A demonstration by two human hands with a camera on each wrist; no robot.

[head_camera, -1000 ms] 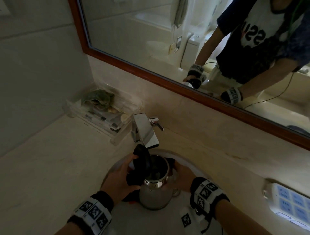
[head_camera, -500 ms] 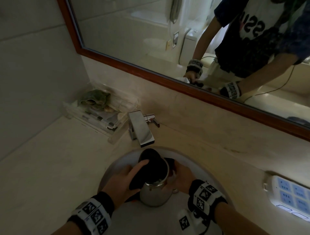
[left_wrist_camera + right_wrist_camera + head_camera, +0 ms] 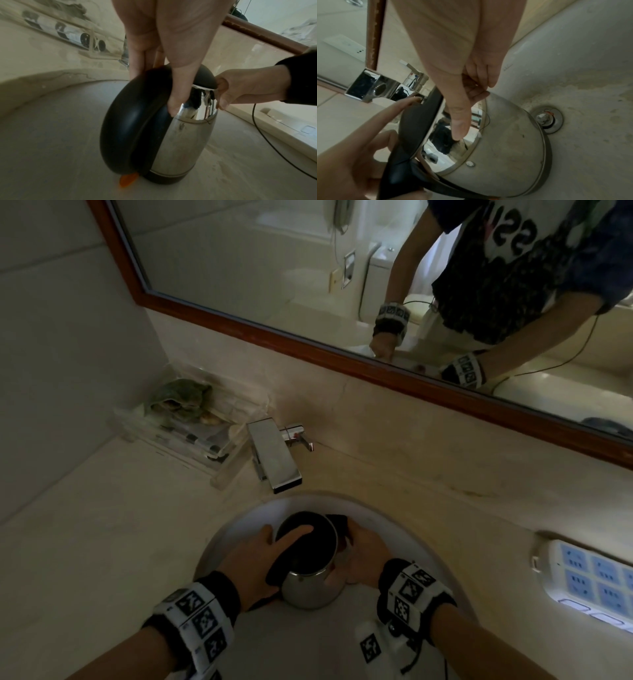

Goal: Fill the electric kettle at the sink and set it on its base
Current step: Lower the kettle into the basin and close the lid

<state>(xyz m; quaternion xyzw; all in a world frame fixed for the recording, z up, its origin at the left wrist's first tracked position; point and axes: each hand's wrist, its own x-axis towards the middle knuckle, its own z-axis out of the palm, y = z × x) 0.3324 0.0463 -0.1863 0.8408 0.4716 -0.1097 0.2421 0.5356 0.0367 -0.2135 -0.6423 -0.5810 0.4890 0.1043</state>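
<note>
A steel electric kettle (image 3: 310, 587) with a black handle (image 3: 130, 121) stands on the floor of the white sink basin (image 3: 394, 529), below and in front of the chrome faucet (image 3: 274, 457). Its black lid (image 3: 305, 539) lies down over the opening. My left hand (image 3: 263, 556) grips the handle, thumb across the lid's edge. My right hand (image 3: 363, 556) holds the kettle's shiny collar (image 3: 453, 151) on the spout side, thumb pressed on it and fingers curled behind. No water runs from the faucet (image 3: 368, 86). The kettle's base is not in view.
The drain (image 3: 546, 119) sits just beyond the kettle. A clear tray (image 3: 191, 426) of toiletries stands left of the faucet by the wall. A white power strip (image 3: 589, 580) lies on the counter at right. A wood-framed mirror (image 3: 308, 268) runs above.
The lid, upright a second ago, has swung down over the opening. The kettle has dropped from under the faucet toward me, deeper into the basin, both hands still on it.
</note>
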